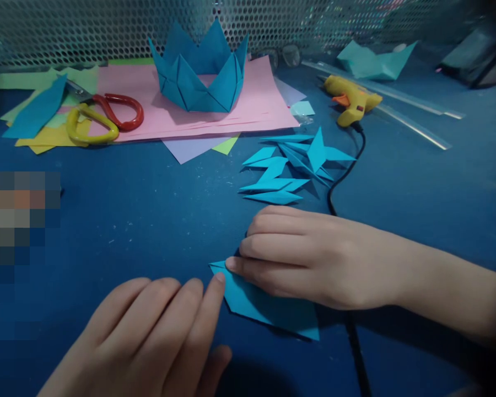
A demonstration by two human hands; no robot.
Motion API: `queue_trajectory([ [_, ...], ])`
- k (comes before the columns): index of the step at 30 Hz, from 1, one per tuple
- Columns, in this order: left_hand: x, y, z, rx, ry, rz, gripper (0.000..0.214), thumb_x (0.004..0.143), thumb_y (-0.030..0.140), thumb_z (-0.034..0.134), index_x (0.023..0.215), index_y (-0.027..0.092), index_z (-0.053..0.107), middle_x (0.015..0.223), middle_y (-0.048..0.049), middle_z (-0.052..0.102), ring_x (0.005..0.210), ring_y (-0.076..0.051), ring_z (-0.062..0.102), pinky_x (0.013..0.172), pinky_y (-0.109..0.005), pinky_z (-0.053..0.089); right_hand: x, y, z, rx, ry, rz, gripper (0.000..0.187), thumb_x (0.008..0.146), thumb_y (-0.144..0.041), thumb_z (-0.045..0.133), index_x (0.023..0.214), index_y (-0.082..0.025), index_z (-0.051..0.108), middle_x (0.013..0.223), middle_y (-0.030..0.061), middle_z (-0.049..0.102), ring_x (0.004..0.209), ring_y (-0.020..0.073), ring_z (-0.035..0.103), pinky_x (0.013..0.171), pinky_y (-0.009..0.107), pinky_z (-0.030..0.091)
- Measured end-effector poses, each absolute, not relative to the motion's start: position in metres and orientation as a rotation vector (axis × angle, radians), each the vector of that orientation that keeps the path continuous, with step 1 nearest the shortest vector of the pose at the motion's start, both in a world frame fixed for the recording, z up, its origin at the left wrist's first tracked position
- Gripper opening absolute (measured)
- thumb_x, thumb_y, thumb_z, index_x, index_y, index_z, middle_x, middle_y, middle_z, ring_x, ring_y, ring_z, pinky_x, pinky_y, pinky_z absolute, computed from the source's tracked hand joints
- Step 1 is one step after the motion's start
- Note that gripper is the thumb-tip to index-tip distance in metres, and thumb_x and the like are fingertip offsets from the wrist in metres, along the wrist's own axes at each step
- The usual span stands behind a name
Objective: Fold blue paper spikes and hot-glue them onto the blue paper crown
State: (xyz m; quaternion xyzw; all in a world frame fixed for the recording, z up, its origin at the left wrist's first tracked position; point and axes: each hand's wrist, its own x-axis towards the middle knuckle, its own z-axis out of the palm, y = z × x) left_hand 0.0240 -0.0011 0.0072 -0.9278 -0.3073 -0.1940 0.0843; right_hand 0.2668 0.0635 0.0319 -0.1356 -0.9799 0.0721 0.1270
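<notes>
A partly folded piece of light-blue paper [273, 314] lies on the dark-blue table in front of me, with a narrow creased point at its left end. My right hand [306, 259] rests over it, fingers curled together and the index fingertip pressing near that point; the thumb is hidden. From the lower left, my left hand [161, 331] reaches in. Its index fingertip touches the paper's left edge, while the thumb stands apart below. Beyond my right hand sits a loose pile of folded blue paper pieces [276, 184], slim and pointed.
A blue paper crown-like ring [202, 82] stands on pink sheets [132, 88]. Scissors [103, 116] with red and yellow handles lie left. A yellow glue gun [351, 99] trails a black cord [337, 193] past my right hand. Clear glue sticks [413, 127] and a pale folded paper [376, 60] are behind.
</notes>
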Motion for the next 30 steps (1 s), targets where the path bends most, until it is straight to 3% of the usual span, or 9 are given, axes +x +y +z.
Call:
queue_trajectory([
  [12, 0.028, 0.004, 0.018, -2.776, -0.965, -0.271, 0.046, 0.095, 0.029, 0.042, 0.130, 0.001, 0.049, 0.096, -0.0122, 0.061, 0.086, -0.029, 0.044, 0.074, -0.043, 0.033, 0.263, 0.058, 0.036, -0.490, -2.819, 0.004, 0.037, 0.099, -0.013, 0.042, 0.074, -0.018, 0.070, 0.070, 0.0008, 0.059, 0.069, 0.0156, 0.052, 0.067, 0.034, 0.044],
  [19, 0.028, 0.002, 0.015, -2.774, -0.964, -0.307, 0.043, 0.096, 0.025, 0.039, 0.129, -0.001, 0.049, 0.094, -0.0109, 0.062, 0.086, -0.027, 0.044, 0.075, -0.042, 0.035, 0.272, 0.063, 0.042, -0.456, -2.868, -0.046, 0.041, 0.099, -0.013, 0.038, 0.075, -0.021, 0.070, 0.072, 0.0014, 0.063, 0.069, 0.0165, 0.053, 0.065, 0.036, 0.043],
  [25, 0.028, 0.000, 0.009, -2.821, -0.829, -0.464, 0.030, 0.099, 0.024, 0.041, 0.121, 0.014, 0.058, 0.135, -0.0042, 0.050, 0.107, -0.020, 0.048, 0.092, -0.038, 0.036, 0.271, 0.064, 0.041, -0.426, -2.876, -0.022, 0.041, 0.100, -0.012, 0.037, 0.079, -0.018, 0.072, 0.071, 0.0019, 0.062, 0.070, 0.0172, 0.054, 0.063, 0.036, 0.043],
  [30, 0.024, 0.000, 0.006, -2.810, -0.764, -0.425, 0.031, 0.100, 0.025, 0.041, 0.122, 0.014, 0.059, 0.139, -0.0069, 0.046, 0.117, -0.019, 0.046, 0.117, -0.037, 0.019, 0.271, 0.064, 0.041, -0.415, -2.866, -0.021, 0.043, 0.098, -0.010, 0.038, 0.069, -0.020, 0.068, 0.067, 0.0013, 0.059, 0.067, 0.0158, 0.052, 0.064, 0.034, 0.044],
])
